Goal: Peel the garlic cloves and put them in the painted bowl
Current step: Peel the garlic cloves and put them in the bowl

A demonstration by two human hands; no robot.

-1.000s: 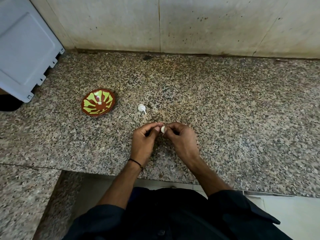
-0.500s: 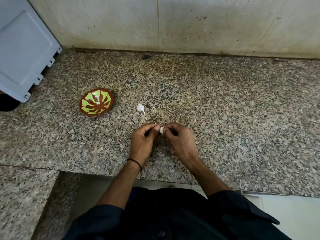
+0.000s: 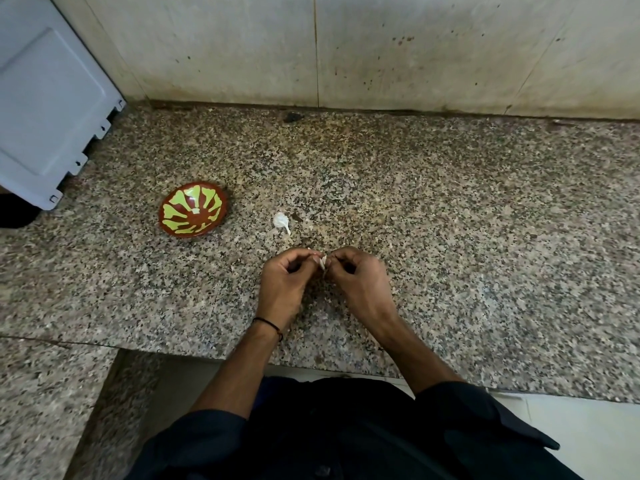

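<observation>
On a speckled stone desk [image 3: 450, 237], a painted bowl [image 3: 207, 202], brown with light green shapes inside. To the right of the painted bowl and nearer the body, a left grip [image 3: 282, 282] and a right grip [image 3: 360, 282], close together with fingertips meeting. Both clenched on one small white garlic clove [image 3: 322, 262], pinched between thumbs and first fingers. Other fingers curled in. A bit of thin white skin sticking out at the pinch. Amount of skin on the clove too small to make out. Between the painted bowl and the two grips, a second white garlic piece [image 3: 280, 220] with a thin tail, lying on the desk and touching neither. Cannot tell whether whole clove or loose skin. In the middle of the painted bowl, a tiny pale spot; cannot tell whether paint or garlic. Around the left wrist, a thin black thread band [image 3: 266, 323]. Dark sleeves [image 3: 194, 441] on the upper arms, much nearer the body than the painted bowl. Left of the painted bowl and further back, a big grey-blue plastic panel [image 3: 45, 109]. Behind the painted bowl, a pale stained wall [image 3: 381, 46] with a straight seam. At the foot of that wall, right of the painted bowl, a small dark spot [image 3: 292, 117] on the desk.
</observation>
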